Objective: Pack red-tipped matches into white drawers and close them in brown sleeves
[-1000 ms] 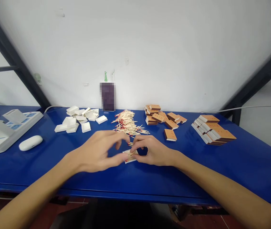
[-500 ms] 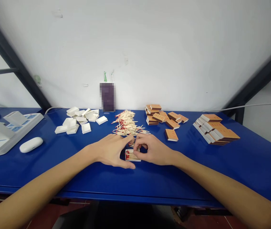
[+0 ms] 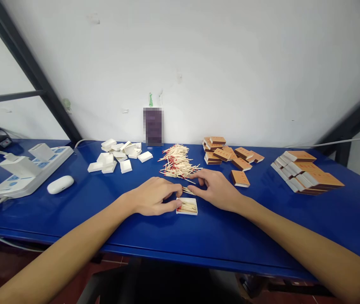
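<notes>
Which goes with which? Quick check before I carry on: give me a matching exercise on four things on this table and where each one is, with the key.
1. matchstick pile
2. open matchbox tray
3. white earbud case
4. tidy matchbox stack

A. beside the power strip
B. at the thumb of the left hand
C. right of the loose matchboxes
D. between the group of white trays and the loose matchboxes

Pairs: 1-D, 2-B, 3-A, 4-C
</notes>
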